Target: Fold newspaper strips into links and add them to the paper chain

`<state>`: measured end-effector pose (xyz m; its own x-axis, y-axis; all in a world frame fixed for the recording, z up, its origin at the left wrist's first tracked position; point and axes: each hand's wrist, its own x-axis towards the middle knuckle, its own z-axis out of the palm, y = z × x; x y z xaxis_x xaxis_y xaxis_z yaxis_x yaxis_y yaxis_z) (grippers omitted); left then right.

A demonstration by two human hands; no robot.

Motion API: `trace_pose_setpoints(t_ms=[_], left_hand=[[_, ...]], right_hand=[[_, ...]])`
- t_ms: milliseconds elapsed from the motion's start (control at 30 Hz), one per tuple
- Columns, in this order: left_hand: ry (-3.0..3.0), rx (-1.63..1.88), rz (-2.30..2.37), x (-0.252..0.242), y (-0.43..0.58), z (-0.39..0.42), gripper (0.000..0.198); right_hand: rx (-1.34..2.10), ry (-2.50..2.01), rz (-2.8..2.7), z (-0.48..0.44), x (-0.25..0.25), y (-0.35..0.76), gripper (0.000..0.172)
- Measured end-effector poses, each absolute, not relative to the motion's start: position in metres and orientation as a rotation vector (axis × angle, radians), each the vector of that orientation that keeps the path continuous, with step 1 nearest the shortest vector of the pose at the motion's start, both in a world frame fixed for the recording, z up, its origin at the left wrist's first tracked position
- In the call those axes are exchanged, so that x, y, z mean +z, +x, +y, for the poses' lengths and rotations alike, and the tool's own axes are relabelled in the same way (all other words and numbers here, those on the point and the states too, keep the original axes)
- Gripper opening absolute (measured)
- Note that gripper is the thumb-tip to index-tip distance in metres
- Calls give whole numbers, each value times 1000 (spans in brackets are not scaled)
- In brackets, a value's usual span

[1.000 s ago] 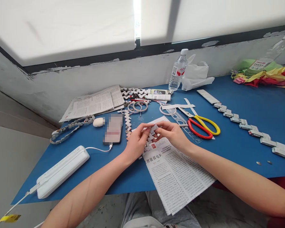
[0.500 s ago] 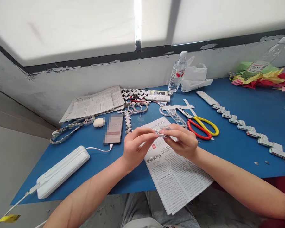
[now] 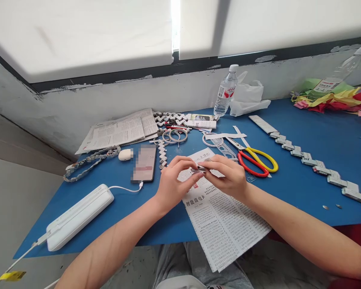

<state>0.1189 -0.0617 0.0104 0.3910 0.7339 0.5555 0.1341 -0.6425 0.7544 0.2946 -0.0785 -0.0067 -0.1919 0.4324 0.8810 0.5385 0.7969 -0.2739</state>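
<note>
Both of my hands meet above a printed newspaper sheet (image 3: pixel 228 228) that hangs over the table's front edge. Between their fingertips is a small folded paper piece (image 3: pixel 202 165). My left hand (image 3: pixel 178 180) pinches its left side with thumb and fingers. My right hand (image 3: pixel 228 174) grips the other side, fingers bent around it. Scissors (image 3: pixel 257 160) with red and yellow handles lie just beyond my right hand, near paper strips (image 3: pixel 225 136). A short zigzag paper chain (image 3: pixel 161 154) lies beyond my left hand.
On the blue table (image 3: pixel 289 192) are a phone (image 3: pixel 144 164), a white power strip (image 3: pixel 80 218), a long folded chain (image 3: pixel 319 167), stacked newspapers (image 3: pixel 117 130), rings (image 3: pixel 179 136) and a water bottle (image 3: pixel 225 92). Coloured paper (image 3: pixel 349 100) lies at the back right.
My left thumb has dropped lower and the fingers have shifted around the small paper piece, which has turned slightly. Both hands remain over the newspaper.
</note>
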Motion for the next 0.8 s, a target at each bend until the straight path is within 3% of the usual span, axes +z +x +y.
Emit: trace_pose_setpoints(t_ms=[100,333,800], left_hand=[[1811,1032,806,8,118,-51,14],[1350,690,764,7,114,-31,31],[1026,658,850,7,112,-29,40]], right_hand=[[144,-912,-1802,-77,-9,293,18],[812,-1103,-1655,-71,-11,297,16],[1408,-853,-1482,-70,-6,304,32]])
